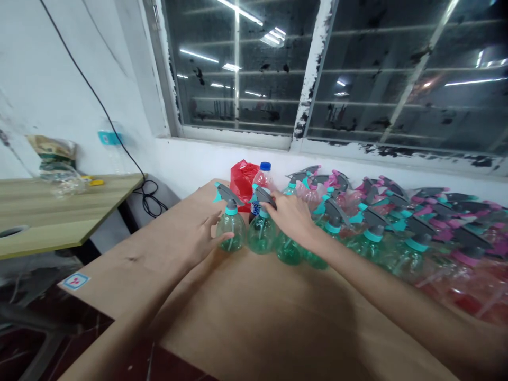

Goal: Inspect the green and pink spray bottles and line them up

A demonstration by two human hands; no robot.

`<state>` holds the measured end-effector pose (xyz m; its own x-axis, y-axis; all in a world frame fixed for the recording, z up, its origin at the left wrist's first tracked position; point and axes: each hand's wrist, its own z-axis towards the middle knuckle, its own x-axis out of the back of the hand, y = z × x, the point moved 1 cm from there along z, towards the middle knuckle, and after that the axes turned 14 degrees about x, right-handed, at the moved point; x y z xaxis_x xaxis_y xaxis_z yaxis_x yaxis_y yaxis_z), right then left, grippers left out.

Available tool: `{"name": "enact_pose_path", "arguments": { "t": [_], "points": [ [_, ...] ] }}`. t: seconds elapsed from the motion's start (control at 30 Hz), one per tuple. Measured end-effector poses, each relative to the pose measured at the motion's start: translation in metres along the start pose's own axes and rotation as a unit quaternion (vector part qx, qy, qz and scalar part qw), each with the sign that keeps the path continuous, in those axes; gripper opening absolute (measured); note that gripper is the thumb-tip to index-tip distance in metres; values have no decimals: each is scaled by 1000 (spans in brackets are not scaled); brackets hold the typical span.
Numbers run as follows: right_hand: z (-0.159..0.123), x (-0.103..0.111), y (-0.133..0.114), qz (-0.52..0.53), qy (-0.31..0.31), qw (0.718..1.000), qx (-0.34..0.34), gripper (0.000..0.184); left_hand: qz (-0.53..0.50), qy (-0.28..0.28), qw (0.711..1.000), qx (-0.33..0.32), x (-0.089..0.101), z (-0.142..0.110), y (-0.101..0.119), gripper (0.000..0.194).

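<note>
Fingers (214, 218) of the left hand (197, 244) are parted in a loose C at the near-left side of the end green spray bottle (234, 233). Thumb is out across the front of its body, other fingers at its left flank. Gap is wide, no clench. Can't tell whether skin actually contacts plastic.

Right hand (292, 212): thumb and index closed on the rear of the grey trigger head of the second green spray bottle (259, 241), pinch grip up top. Remaining fingers mostly hidden behind the hand.

Both bottles upright on the brown tabletop (238, 307), side by side, at the left end of the front row. Each has a teal collar, teal trigger, dip tube visible inside. Next green bottle (289, 250) stands just right of the second one, partly under the right wrist.

Right of that: packed group of sprayers, green and pink, grey heads with teal or pink triggers. Nearest pink sprayer (462, 286) is at far right, blurry.

Behind the two left bottles: red plastic bag (243, 180) and blue-capped drink bottle (265, 174), near the white wall under the window (242, 69). Numbered sticker (76, 281) sits at the tabletop's left corner.
</note>
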<state>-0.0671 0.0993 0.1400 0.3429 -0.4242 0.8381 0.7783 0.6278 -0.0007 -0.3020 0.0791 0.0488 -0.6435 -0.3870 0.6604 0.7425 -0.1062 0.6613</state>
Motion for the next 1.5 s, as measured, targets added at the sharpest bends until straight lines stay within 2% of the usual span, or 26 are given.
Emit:
{"name": "enact_pose_path", "arguments": {
  "t": [0.13,0.3,0.4,0.5,0.57,0.63,0.73,0.93,1.03,1.13,1.23,1.3,1.4,1.5],
  "points": [
    [-3,4,0,3,-8,1000,9,32,3,47,999,11,3,-18,1,79],
    [-16,14,-6,12,-8,1000,20,31,-2,84,996,-5,1,-65,15,60],
    [-33,25,-13,15,-10,999,26,32,5,43,999,-24,-6,-96,30,49],
    [-57,41,-17,24,-18,999,44,28,24,-4,999,-34,-14,-121,53,60],
    [-78,52,-17,30,-23,998,55,26,41,-78,995,-37,-20,-134,70,69],
    [-99,64,-13,28,-23,998,59,26,33,-125,991,-32,-28,-144,87,75],
    [-128,81,-4,34,-19,997,61,27,6,-168,985,-29,-43,-157,110,77],
    [-168,108,35,137,-42,989,46,27,-30,-201,977,-59,-82,-168,145,68],
    [-192,114,62,237,-67,969,29,40,-29,-206,976,-70,-106,-167,163,73],
    [-219,109,88,309,-74,948,-9,54,-42,-226,970,-78,-128,-167,182,78],
    [-240,96,108,351,-40,935,-29,63,-60,-260,959,-93,-144,-168,200,81],
    [-247,85,117,383,2,923,-37,62,-65,-271,955,-98,-152,-169,210,80],
    [-247,75,124,421,58,903,-61,54,-60,-272,955,-102,-165,-168,221,79],
    [-238,73,126,467,78,878,-72,39,-62,-269,952,-136,-178,-164,227,86]
  ]
}}
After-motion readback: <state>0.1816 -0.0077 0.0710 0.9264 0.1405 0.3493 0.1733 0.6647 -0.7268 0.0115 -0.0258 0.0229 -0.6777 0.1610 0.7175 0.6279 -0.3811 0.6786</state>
